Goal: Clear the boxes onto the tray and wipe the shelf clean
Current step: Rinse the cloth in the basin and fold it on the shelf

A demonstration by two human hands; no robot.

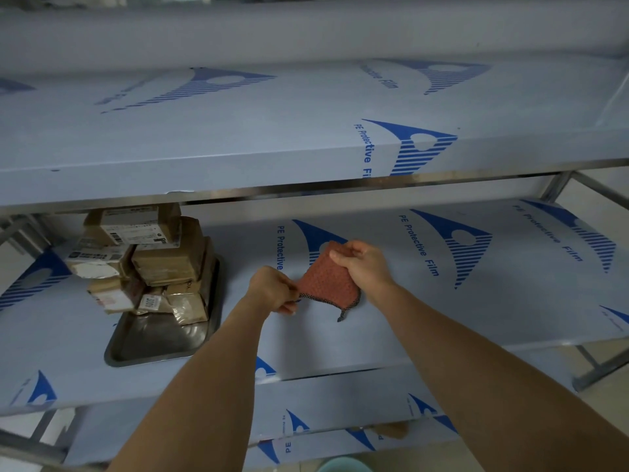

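Observation:
A reddish-brown scrubbing pad [328, 281] with a dark mesh edge hangs just above the middle shelf [442, 301]. My right hand [364, 264] grips its top right corner. My left hand [272, 289] pinches its lower left edge. Several brown cardboard boxes [149, 257] with white labels are piled on the far end of a metal tray [153, 345], which lies on the same shelf to the left of my hands. The near part of the tray is bare.
The upper shelf [238, 137] overhangs the middle one and hides the top of the box pile. All shelves carry blue-printed protective film. Lower shelves [340, 413] and steel frame legs [585, 366] show below and at the right.

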